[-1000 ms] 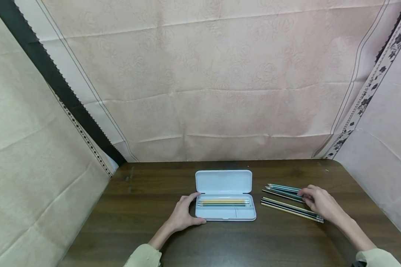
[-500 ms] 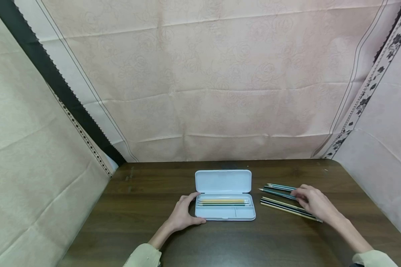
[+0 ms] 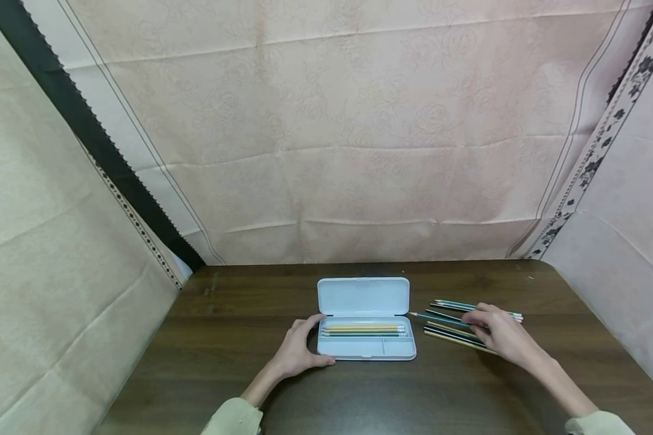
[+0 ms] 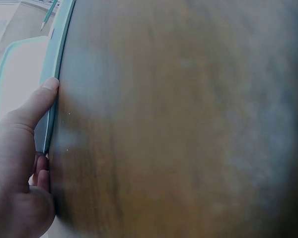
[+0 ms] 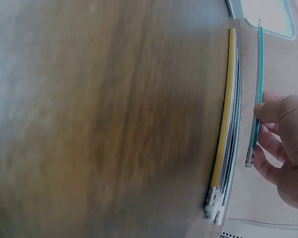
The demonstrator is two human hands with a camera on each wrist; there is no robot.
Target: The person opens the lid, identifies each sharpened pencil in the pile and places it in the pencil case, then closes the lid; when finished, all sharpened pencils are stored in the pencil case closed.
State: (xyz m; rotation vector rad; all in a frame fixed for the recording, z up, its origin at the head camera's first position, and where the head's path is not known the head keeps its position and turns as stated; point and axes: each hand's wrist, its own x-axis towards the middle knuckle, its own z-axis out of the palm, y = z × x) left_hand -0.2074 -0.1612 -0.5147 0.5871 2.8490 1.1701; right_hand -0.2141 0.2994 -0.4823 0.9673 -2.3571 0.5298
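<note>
A light-blue pencil case (image 3: 363, 356) stands with its lid raised, and several yellow and green pencils (image 3: 363, 330) lie in its rear compartment. My left hand (image 3: 298, 349) holds the case at its left end, thumb at the front corner and index finger near the hinge side. In the left wrist view the thumb (image 4: 37, 101) presses against the case's side. My right hand (image 3: 503, 334) pinches a teal pencil (image 5: 260, 74) between thumb and fingers, its tip directed towards the case. Below that hand lies a row of yellow and black pencils (image 3: 451, 337), partly covered by it.
Behind the right hand, more teal and dark pencils (image 3: 451, 305) lie on the brown wooden table (image 3: 359, 399). Pale patterned cloth (image 3: 359, 151) hangs behind the table and along both sides.
My right hand has drawn the teal pencil leftwards from the rear group, towards the case. My left hand has stayed on the case.
</note>
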